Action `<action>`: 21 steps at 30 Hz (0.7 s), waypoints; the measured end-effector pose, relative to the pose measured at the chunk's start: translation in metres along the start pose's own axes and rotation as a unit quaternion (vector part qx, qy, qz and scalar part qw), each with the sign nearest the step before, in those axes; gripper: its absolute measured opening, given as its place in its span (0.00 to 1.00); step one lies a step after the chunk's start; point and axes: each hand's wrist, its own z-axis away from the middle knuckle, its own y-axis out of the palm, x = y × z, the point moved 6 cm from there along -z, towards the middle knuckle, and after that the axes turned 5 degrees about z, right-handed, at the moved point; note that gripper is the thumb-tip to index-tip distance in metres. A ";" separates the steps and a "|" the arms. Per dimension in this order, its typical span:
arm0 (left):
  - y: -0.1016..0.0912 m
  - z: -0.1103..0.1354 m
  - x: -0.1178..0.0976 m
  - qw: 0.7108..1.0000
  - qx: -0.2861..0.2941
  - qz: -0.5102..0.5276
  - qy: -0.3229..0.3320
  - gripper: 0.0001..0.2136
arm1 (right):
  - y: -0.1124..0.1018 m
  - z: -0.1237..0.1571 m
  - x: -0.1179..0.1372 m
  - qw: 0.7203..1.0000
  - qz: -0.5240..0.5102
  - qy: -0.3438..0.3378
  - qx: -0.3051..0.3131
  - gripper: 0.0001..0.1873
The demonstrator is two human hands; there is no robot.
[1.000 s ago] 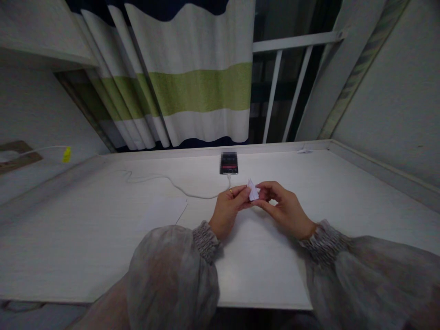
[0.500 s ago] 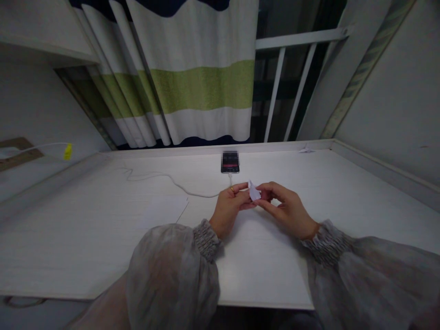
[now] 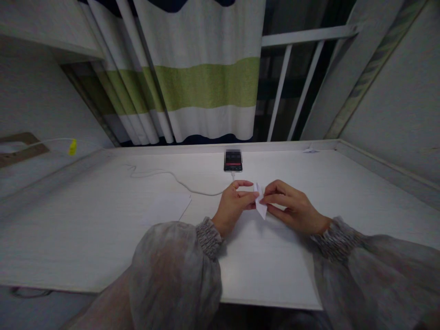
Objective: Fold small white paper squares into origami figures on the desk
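Note:
Just above the middle of the white desk (image 3: 85, 238), both my hands pinch a small folded piece of white paper (image 3: 261, 207). My left hand (image 3: 234, 204), with a ring on one finger, grips the paper's left side with its fingertips. On the paper's right side, my right hand (image 3: 292, 206) holds it with fingers closed together. The paper's pointed end hangs down between the two hands. Loose grey sleeves cover both my forearms.
A phone (image 3: 233, 160) lies near the desk's back edge with a white cable (image 3: 161, 175) trailing left. A flat white sheet (image 3: 168, 208) rests left of my hands. A small paper scrap (image 3: 311, 150) sits at the back right. Striped curtains and window bars stand behind.
The folded paper has turned so its point now hangs down instead of up. My right hand's fingers have closed flatter over it. The view shifted slightly.

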 end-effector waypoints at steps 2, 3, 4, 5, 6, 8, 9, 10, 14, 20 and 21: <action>0.001 0.000 -0.001 1.000 0.001 -0.004 0.001 0.20 | -0.001 -0.001 0.003 0.999 0.032 -0.016 -0.005 0.07; 0.001 0.000 -0.002 1.000 0.003 -0.004 0.001 0.20 | -0.001 -0.001 0.004 0.999 0.044 -0.021 -0.007 0.07; 0.002 0.000 -0.002 1.000 0.003 -0.004 0.001 0.19 | -0.002 -0.001 0.005 0.998 0.055 -0.023 -0.006 0.07; 0.002 0.000 -0.002 1.000 0.003 -0.004 0.001 0.19 | -0.002 -0.002 0.005 0.998 0.063 -0.024 -0.005 0.07; 0.002 0.000 -0.002 1.000 0.002 -0.002 0.001 0.18 | -0.002 -0.002 0.005 0.997 0.068 -0.024 -0.003 0.07; 0.002 0.000 -0.002 1.000 0.001 0.003 0.002 0.17 | -0.001 -0.002 0.005 0.997 0.073 -0.018 0.002 0.07; 0.002 0.000 -0.002 1.000 0.001 0.007 0.003 0.17 | -0.001 -0.003 0.005 0.997 0.075 -0.013 0.004 0.07; 0.003 0.000 -0.002 1.000 0.001 0.011 0.004 0.17 | 0.000 -0.003 0.004 0.997 0.076 -0.006 0.004 0.07; 0.005 0.000 -0.002 1.000 0.003 0.025 0.006 0.18 | 0.001 -0.005 0.002 0.996 0.083 0.019 -0.008 0.06; 0.004 -0.001 0.000 0.999 0.022 0.037 0.022 0.20 | 0.007 -0.007 -0.005 0.994 0.059 0.084 0.029 0.05; 0.004 -0.002 0.001 0.999 0.028 0.036 0.026 0.19 | 0.009 -0.007 -0.006 0.993 0.052 0.097 0.039 0.05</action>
